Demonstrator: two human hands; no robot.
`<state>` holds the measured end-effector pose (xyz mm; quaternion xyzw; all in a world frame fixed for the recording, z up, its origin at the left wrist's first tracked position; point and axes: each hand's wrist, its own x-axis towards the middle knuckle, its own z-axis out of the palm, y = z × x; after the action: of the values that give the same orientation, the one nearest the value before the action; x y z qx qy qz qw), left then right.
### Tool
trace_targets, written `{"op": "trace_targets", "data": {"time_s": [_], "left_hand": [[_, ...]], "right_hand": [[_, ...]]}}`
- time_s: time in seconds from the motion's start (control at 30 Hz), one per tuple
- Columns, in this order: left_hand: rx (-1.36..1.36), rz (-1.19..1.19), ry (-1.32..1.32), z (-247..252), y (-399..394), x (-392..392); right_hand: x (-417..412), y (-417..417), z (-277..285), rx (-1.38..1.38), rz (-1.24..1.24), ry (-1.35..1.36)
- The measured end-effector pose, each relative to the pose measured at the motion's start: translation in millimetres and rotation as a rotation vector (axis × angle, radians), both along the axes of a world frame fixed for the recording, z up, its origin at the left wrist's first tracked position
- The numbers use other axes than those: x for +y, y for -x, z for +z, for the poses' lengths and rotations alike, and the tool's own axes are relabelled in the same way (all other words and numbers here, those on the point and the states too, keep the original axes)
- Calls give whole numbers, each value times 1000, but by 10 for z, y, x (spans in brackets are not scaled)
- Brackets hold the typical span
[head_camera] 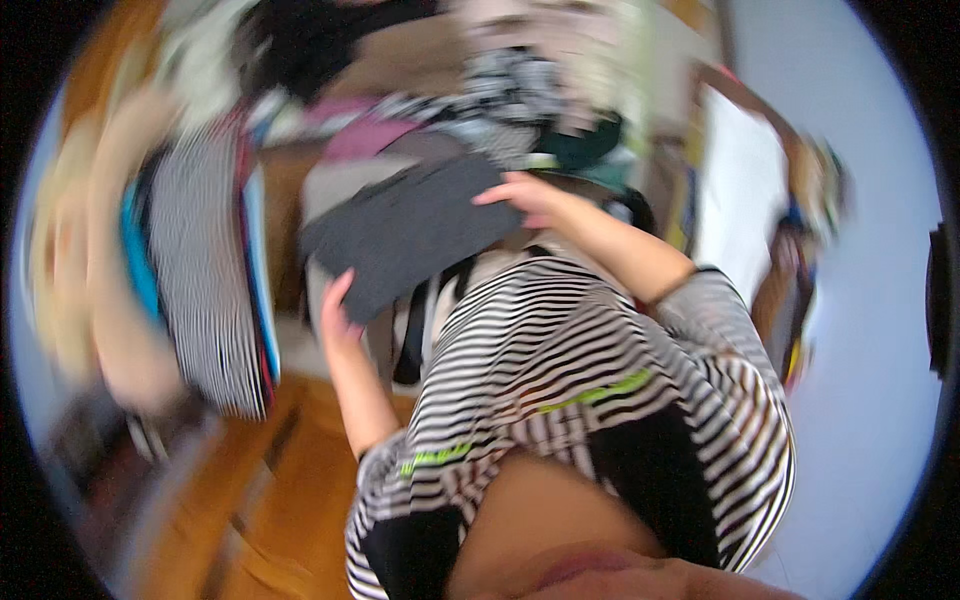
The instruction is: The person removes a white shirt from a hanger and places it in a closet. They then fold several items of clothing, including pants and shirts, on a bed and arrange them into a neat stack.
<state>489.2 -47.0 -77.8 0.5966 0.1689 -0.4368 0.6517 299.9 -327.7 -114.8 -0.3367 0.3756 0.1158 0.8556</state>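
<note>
A dark grey folded cloth [420,229], likely a garment, is stretched flat between both hands and slants up to the right. At its lower left edge my left hand [341,319] grips it, thumb and fingers on the cloth. My right hand [529,199] pinches the opposite end, with the thumb lying over the top. Just beyond the cloth lie a purple cloth [371,139], a black-and-white patterned cloth [514,82] and a dark green cloth [585,142]. The surface under them is mostly hidden, and blur softens the view.
To the left stands a stack of folded cloths with a grey striped one [202,262] on top. Black cloth [300,45] and pale cloths [577,37] lie farther back. At the right is a white sheet-like item [739,187] beside a blue-white wall [862,300]. The floor [300,487] is orange-brown.
</note>
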Motion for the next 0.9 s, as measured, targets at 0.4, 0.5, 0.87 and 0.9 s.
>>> {"op": "trace_targets", "data": {"time_s": [0.4, 0.5, 0.87, 0.9], "left_hand": [[-88, -804, -154, -46, 810, -1581], [-38, -875, -159, -156, 1123, -1672], [-56, -1462, 18, -223, 3383, -1711], [-13, -1540, 141, -260, 3551, -1740]], "right_hand": [[285, 2173, -198, 150, -847, 338], [649, 2682, -140, 47, -983, 366], [2169, 4655, 84, 6, -1677, 246], [2277, 4782, 94, 2, -1740, 241]]}}
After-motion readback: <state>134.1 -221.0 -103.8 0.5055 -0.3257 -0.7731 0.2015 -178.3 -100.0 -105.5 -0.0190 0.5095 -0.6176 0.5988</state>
